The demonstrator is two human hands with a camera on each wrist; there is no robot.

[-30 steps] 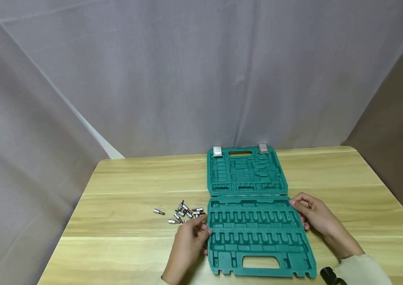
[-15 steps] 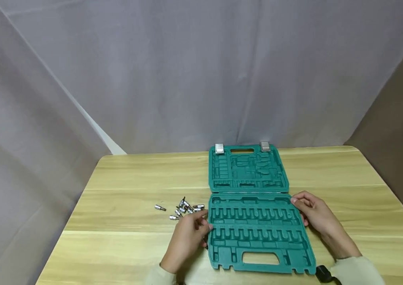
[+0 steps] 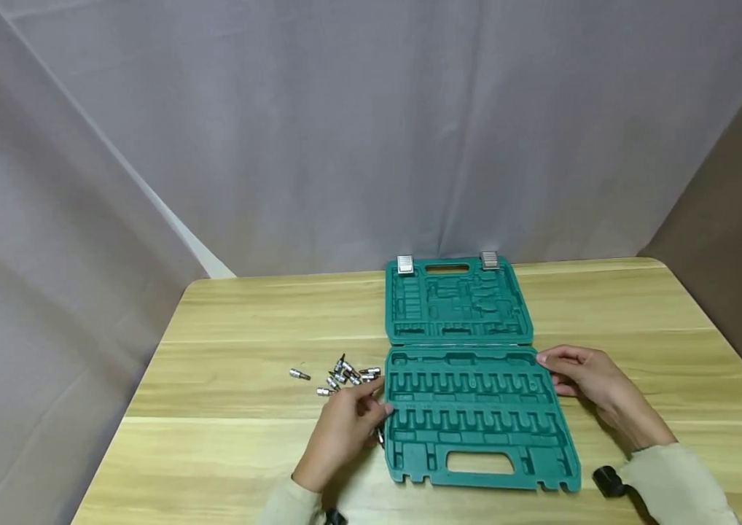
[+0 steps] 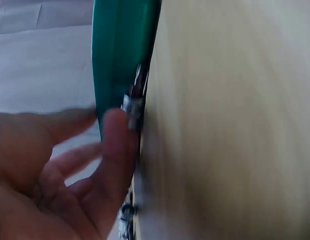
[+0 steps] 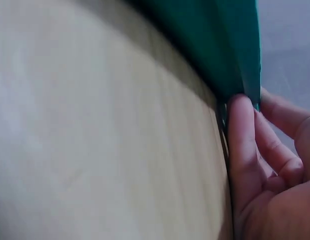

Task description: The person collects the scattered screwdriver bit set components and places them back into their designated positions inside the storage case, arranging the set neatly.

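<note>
From the head view, a green plastic socket-set case (image 3: 469, 379) lies open flat on the wooden bench (image 3: 227, 437), its lid half toward the far edge with two metal latches (image 3: 405, 265) at the back and its near half showing rows of empty moulded slots and a carry-handle cutout. The left hand (image 3: 345, 430) sits at the case's left edge, fingers loosely curled, with the fingertips right at the rim; a small metal piece shows just beneath it against the case side. A scatter of chrome bit sockets (image 3: 345, 375) lies on the bench just left of the case, one lone piece a little apart to the left. The right hand (image 3: 587, 375) rests at the case's right edge near the hinge line, fingers bent against the rim. Grey cloth hangs behind the bench.

In the left wrist view, blurred, the left hand (image 4: 69, 170) is relaxed and spread, its thumb touching a bit socket (image 4: 132, 107) that lies against the green case wall (image 4: 122, 55) where it meets the bench (image 4: 230, 125). Nothing is clasped.

In the right wrist view, the right hand (image 5: 265, 165) has its fingertips pressed on the case's edge (image 5: 230, 55), fingers gently bent, gripping nothing else, bench (image 5: 104, 140) beneath.
</note>
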